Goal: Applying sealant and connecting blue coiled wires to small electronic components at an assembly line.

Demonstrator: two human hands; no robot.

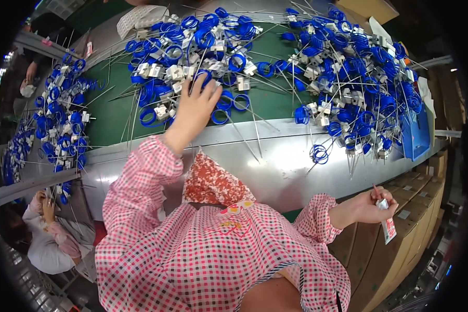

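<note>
A pile of parts (208, 44), each with a coiled blue tube or wire, a white and metal block and a long thin metal rod, lies on the green work surface before me. My left hand (195, 106) reaches onto the near side of this pile, fingers spread and touching blue coils; nothing is visibly held. Out to the right, away from the table, my right hand (372, 205) is closed around a small red-and-white packet or strip (389, 230). A thin reddish end pokes up above those fingers.
A larger heap of the same parts (353, 78) lies at the right, beside a blue bin (417, 136). A metal edge (281, 151) borders the table. Cardboard boxes (374, 255) stand lower right. More parts (62, 119) and a co-worker's hands (47, 206) are at left.
</note>
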